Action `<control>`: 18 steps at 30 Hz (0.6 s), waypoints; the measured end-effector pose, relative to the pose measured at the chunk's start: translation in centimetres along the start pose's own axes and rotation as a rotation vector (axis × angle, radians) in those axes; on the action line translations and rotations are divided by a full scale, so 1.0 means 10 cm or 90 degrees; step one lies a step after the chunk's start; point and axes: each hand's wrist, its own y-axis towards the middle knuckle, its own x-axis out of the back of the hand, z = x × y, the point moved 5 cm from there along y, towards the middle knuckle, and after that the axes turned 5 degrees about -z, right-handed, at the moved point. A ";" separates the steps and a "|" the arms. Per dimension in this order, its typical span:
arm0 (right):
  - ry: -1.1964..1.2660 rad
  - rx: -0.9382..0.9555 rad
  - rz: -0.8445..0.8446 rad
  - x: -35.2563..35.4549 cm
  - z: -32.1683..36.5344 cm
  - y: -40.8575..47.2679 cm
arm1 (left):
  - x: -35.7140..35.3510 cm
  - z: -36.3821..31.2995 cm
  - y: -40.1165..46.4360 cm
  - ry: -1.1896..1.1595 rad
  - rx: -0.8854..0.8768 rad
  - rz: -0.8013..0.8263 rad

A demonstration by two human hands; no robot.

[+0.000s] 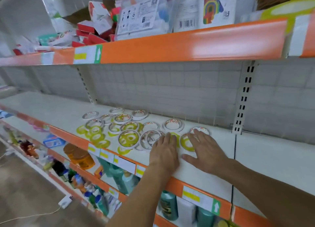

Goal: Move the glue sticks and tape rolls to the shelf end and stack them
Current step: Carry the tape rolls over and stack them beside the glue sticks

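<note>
Tape rolls (129, 138): flat rings, white-rimmed and yellow, scattered overlapping on the middle shelf (255, 158). My left hand (164, 151) and right hand (204, 150), fingers straight and spread, rest flat on the nearest rolls.

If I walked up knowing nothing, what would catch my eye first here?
Probably the tape rolls, white and yellow-green rings scattered flat across the middle shelf. Next, the two bare hands laid flat among them: the left hand and right hand at the right edge of the scatter. The orange shelf edge above also stands out.
</note>
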 end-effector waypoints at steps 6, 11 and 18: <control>0.041 -0.018 0.003 -0.19 -0.03 0.18 | -0.08 0.01 0.29 0.030 -0.026 0.028; 0.081 -0.040 -0.023 -0.29 -0.09 0.15 | -0.15 -0.02 0.44 0.068 -0.043 0.056; 0.122 -0.051 -0.140 -0.27 -0.10 0.09 | -0.18 -0.12 0.48 0.086 -0.076 0.032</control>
